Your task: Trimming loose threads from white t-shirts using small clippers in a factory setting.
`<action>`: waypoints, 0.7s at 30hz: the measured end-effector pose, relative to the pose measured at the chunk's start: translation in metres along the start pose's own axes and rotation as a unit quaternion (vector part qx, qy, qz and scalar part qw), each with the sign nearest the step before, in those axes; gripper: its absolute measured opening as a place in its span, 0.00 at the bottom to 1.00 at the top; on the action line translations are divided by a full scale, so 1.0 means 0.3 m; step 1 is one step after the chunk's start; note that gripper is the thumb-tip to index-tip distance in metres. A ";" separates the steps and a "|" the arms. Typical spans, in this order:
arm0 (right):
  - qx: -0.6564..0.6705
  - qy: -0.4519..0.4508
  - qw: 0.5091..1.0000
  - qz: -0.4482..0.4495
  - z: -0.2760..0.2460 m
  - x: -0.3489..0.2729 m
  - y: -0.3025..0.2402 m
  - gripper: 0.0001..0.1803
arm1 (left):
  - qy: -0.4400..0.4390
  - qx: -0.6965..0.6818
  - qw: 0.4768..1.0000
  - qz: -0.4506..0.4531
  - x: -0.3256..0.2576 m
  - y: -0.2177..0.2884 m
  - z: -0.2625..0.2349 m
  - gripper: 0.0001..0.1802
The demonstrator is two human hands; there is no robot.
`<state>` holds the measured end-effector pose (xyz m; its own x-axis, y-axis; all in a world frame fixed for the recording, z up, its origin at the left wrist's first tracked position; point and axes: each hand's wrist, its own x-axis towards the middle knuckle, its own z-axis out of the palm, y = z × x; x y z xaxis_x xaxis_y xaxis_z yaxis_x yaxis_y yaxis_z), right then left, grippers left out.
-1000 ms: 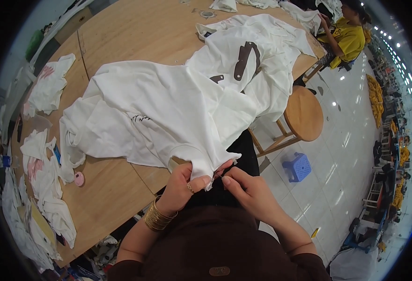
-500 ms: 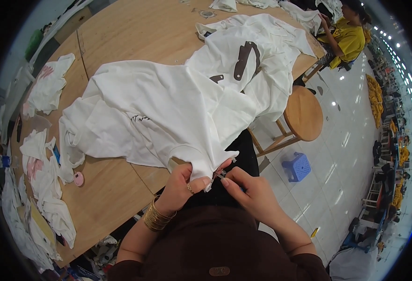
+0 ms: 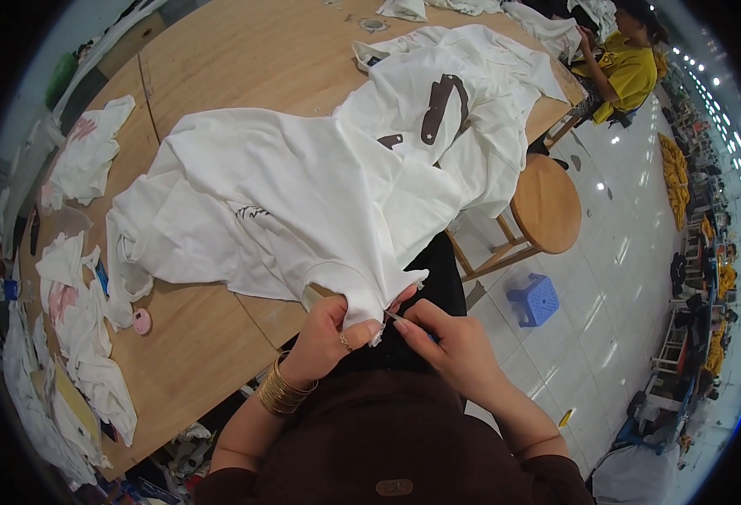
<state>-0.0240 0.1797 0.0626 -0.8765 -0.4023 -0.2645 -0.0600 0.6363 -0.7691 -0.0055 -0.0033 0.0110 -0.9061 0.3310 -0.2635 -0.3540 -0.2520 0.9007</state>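
Note:
A white garment (image 3: 269, 160) with small dark lettering spreads over the table and hangs over its near edge toward me. My left hand (image 3: 327, 335), with a ring and gold bangles, pinches a gathered end of the cloth between thumb and fingers. Close beside it, my right hand (image 3: 438, 337) grips a small tool with a thin metal tip (image 3: 394, 316); its handle is mostly hidden in the fingers. The tip meets the frayed edge of the cloth. More white fabric with a dark brown print (image 3: 443, 109) is heaped behind the garment.
On the wooden table (image 3: 244, 59) lie white scraps with pinkish marks (image 3: 71, 295) and a pink round object (image 3: 141, 321) at left. To the right stand a wooden stool (image 3: 547, 202) and a blue plastic stool (image 3: 535, 300). A person in yellow (image 3: 627, 71) handles white cloth at far right.
The tool's tip and my right hand have shifted very slightly at the cloth's edge. My left hand keeps its pinch, and the garment lies almost as before.

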 end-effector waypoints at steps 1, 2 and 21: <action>-0.004 -0.002 1.000 0.002 0.000 0.000 -0.001 0.10 | 0.006 -0.032 0.999 0.013 0.001 -0.007 -0.001 0.21; -0.007 -0.003 1.000 0.003 0.001 -0.001 -0.002 0.10 | 0.011 -0.064 0.998 0.026 0.001 -0.016 -0.002 0.15; -0.026 0.031 0.999 -0.027 0.006 -0.006 0.001 0.10 | -0.006 -0.030 0.999 -0.014 -0.005 -0.007 -0.009 0.31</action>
<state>-0.0217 0.1795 0.0618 -0.8993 -0.3962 -0.1850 -0.1316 0.6488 -0.7495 -0.0040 -0.0056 0.0085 -0.8925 0.3502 -0.2843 -0.3936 -0.2971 0.8699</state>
